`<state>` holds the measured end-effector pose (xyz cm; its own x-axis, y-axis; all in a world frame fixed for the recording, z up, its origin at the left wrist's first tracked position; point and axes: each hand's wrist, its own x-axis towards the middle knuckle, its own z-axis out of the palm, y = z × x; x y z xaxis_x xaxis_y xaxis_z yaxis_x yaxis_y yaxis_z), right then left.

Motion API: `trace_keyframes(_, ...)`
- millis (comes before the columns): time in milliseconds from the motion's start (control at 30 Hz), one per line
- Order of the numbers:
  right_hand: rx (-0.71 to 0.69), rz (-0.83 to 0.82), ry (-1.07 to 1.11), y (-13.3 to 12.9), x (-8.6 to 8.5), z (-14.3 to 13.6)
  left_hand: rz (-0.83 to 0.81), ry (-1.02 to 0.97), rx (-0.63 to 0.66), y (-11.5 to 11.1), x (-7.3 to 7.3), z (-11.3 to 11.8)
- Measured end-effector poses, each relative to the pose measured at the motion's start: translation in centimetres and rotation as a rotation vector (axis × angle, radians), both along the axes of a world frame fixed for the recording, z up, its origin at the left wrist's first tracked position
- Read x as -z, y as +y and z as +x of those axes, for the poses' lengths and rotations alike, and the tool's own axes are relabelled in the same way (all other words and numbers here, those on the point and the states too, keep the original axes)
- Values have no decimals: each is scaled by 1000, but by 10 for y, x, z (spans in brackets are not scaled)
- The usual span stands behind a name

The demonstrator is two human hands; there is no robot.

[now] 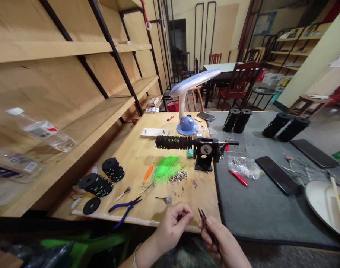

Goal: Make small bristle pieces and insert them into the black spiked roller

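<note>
Near the front edge of the wooden table (pixel 147 149), my left hand (pixel 174 223) is closed in a pinch; anything between its fingertips is too small to make out. My right hand (pixel 218 238) holds dark tweezers (pixel 211 232), their tips slightly apart and pointing up toward the left hand. Beyond my hands lie a pile of small coloured beads (pixel 178 177) and bright green strands (pixel 168 167). Behind them a black clamp device (pixel 205 152) holds a black ribbed roll (pixel 174 142) sideways. Blue-handled pliers (pixel 126 208) lie to the left.
A blue lamp (pixel 186 124) stands at the back. Black foam rolls (pixel 95 184) sit at the left edge, more (pixel 292 128) on the grey mat (pixel 242 212). The mat also bears phones (pixel 277 175), a plastic bag (pixel 244 166) and a plate (pixel 320 197). Shelves (pixel 102 111) rise left.
</note>
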<state>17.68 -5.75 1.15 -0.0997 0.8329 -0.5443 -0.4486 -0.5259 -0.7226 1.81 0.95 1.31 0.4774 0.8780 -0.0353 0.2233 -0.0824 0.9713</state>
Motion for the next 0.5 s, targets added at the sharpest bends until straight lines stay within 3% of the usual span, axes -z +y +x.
trace_keyframes(167,7,1,6,2,0,3,-6,15,31,-2,-3,1)
trace_keyframes(367,14,42,-40,-2,19,4,-39,-2,52,-2,-4,2)
trace_keyframes(433,38,91,-143,-4,24,11,-49,-5,48,-2,-4,3)
trace_keyframes(500,113,185,-401,-6,29,29,-55,-15,35,-3,-3,4)
